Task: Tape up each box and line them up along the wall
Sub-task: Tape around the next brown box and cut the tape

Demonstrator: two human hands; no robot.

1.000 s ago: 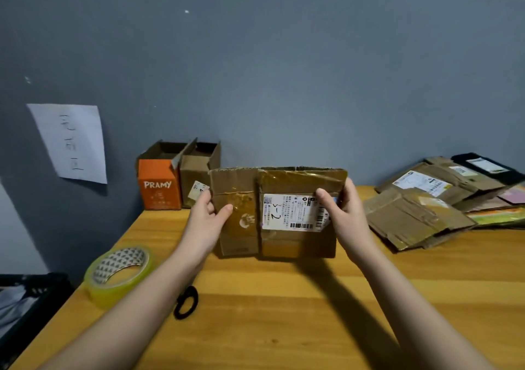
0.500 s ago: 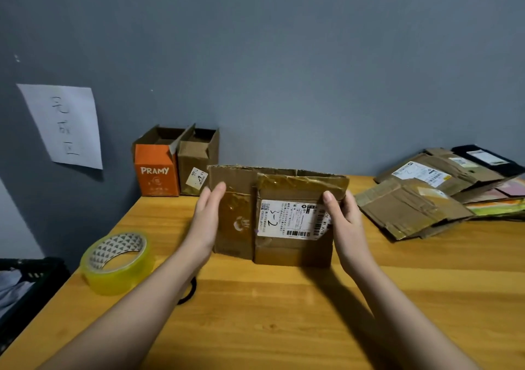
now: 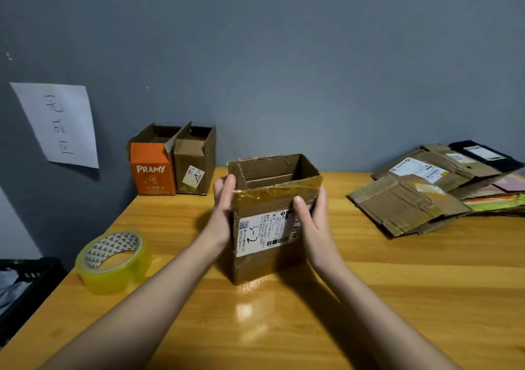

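A brown cardboard box (image 3: 267,264) with a white shipping label marked "3-2" stands upright and open-topped in the middle of the wooden table (image 3: 397,298). My left hand (image 3: 223,207) presses flat against its left side, fingers straight. My right hand (image 3: 311,216) holds its right side, thumb on the front face over the label. A roll of yellowish tape (image 3: 113,260) lies at the left of the table. An orange "PRAMY" box (image 3: 152,170) and a small brown box (image 3: 193,165) stand open against the wall.
A pile of flattened cardboard boxes (image 3: 420,199) lies at the right back of the table. A white paper sign (image 3: 56,125) hangs on the grey wall. A dark crate (image 3: 25,281) sits below the table's left edge.
The flattened box has been pushed open into a square upright shape between my two hands and has come closer to me. The scissors by my left forearm are now hidden.
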